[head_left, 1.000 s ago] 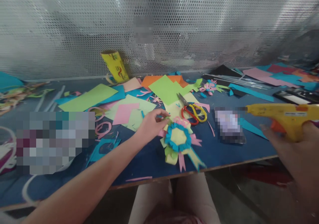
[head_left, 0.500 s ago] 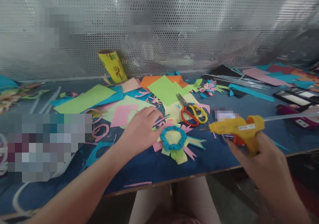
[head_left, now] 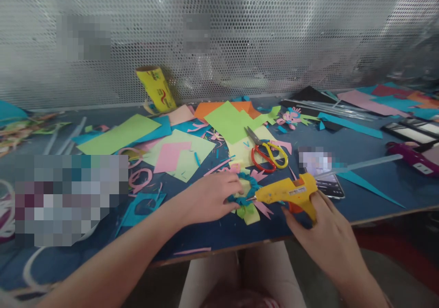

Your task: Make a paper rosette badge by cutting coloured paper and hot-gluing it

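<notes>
A paper rosette [head_left: 254, 187] with a blue ruffled ring and pink, green and yellow strips lies flat on the table. My left hand [head_left: 212, 196] is closed on the left side of its ring, thumb below and fingers above, covering part of it. In my right hand [head_left: 331, 237] is a yellow hot glue gun [head_left: 288, 190], a clear glue stick [head_left: 363, 165] jutting from its back. The gun's metal nozzle is at the lower part of the blue ring; whether it touches is hard to tell. Scissors [head_left: 269, 155] with red and yellow handles lie just beyond the rosette.
A phone [head_left: 329, 184] lies behind the glue gun. Coloured paper sheets [head_left: 118, 134] and scraps spread across the blue table [head_left: 192, 244]. A yellow tube [head_left: 157, 91] leans against the perforated metal panel [head_left: 240, 38]. Pink paper rings [head_left: 140, 177] sit at left; the table's front edge is near.
My right hand has brought the glue gun leftward to the rosette, uncovering the phone. My left hand has shifted right and down onto the ring and closed on it.
</notes>
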Tool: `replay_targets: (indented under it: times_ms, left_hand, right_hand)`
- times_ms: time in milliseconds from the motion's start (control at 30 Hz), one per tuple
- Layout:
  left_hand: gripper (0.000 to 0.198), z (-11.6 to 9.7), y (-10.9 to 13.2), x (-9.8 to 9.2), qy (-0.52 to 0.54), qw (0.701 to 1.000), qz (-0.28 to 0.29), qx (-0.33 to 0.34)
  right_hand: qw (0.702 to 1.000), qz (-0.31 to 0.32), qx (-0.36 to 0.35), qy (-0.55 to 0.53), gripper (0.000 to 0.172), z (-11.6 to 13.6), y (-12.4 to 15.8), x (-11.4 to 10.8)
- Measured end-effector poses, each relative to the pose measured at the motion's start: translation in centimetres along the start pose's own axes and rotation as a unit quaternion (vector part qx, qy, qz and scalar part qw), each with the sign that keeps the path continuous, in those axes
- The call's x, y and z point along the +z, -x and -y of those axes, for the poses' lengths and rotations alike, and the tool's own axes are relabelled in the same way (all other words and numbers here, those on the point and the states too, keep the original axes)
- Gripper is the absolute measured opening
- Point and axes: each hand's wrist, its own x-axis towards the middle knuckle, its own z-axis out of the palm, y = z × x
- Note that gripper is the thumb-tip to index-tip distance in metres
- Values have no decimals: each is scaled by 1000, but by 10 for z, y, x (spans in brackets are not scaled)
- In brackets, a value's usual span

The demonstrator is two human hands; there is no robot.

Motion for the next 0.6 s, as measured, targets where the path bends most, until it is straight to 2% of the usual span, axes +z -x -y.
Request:
replay_targets:
  times_ms: [233, 600]
  left_hand:
    - [16, 6, -2, 3, 59, 998, 9, 18]
    - [12, 9, -5, 7, 123, 992, -8, -4]
  right_hand:
    - [998, -14, -41, 36, 24, 8, 5, 1]
    - [993, -59, -63, 80, 19, 14, 4, -3]
